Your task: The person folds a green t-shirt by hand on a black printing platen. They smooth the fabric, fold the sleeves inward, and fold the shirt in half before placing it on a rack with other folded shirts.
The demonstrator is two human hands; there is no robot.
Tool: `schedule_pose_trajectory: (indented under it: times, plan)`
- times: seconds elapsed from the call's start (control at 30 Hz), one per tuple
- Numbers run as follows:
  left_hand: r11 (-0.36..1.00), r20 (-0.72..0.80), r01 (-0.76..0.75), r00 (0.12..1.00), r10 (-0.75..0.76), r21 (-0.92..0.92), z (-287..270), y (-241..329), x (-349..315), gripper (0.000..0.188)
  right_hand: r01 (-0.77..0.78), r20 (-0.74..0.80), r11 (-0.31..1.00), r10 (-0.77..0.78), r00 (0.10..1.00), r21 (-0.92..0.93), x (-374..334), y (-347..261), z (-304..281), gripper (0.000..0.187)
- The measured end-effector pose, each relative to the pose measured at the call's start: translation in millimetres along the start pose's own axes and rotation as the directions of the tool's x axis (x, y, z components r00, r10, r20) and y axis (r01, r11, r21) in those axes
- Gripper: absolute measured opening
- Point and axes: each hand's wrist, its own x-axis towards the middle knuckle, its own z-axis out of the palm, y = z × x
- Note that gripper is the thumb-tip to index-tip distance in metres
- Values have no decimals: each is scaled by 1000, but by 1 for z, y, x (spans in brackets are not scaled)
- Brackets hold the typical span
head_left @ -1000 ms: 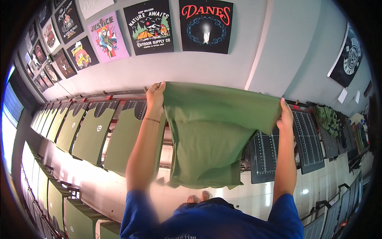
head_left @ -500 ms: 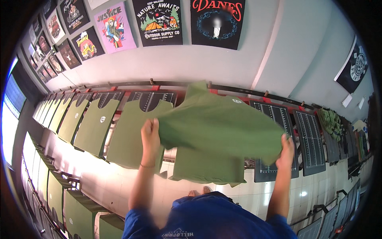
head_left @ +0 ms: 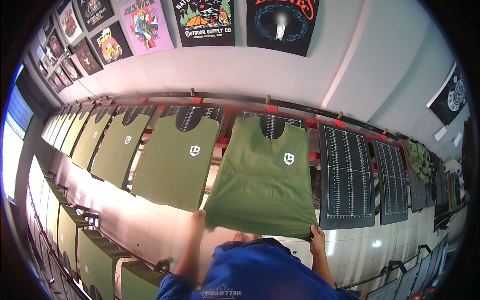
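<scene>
A green T-shirt (head_left: 257, 187) with a white shield print (head_left: 289, 158) on its chest is spread over a black platen (head_left: 272, 127). White ruler marks on that platen show through the neck opening, at the far end. At the shirt's near left corner, my left hand (head_left: 198, 220) is closed on the hem. My right hand (head_left: 317, 241) pinches the hem's near right corner. Between them the hem is stretched out, with soft creases across the lower cloth.
To the left stands a row of platens covered in green shirts (head_left: 172, 160). Bare black platens (head_left: 346, 175) with white grids lie to the right, before a heap of green cloth (head_left: 417, 157). A dark rail (head_left: 230, 96) runs along the wall. More shirt-covered platens (head_left: 97, 260) stand behind at left.
The shirt, held up and bunched above the platen before, now lies spread over it with its print showing. Both hands have come down toward me, the right one also leftward.
</scene>
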Motion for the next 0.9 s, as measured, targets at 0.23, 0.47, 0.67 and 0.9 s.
schedule_pose_trajectory:
  times: [0.23, 0.47, 0.67, 0.9]
  plan:
    - [997, 45, -80, 996, 80, -5, 1, -16, -6, 33, -110, 34, 961, 123, 992, -254, 1, 9, -23, 48]
    - [933, 505, 130, 861, 61, -335, 34, 31, 26, 58, 50, 194, 971, -4, 981, -235, 65, 25, -7, 62]
    - [979, 625, 146, 780, -25, -143, 3, -106, 46, 45, -156, 426, 954, 256, 868, -256, 56, 26, -27, 49]
    - [735, 344, -525, 848, 404, 430, -23, 57, 38, 39, 56, 309, 994, -82, 947, 93, 45, -91, 28, 37]
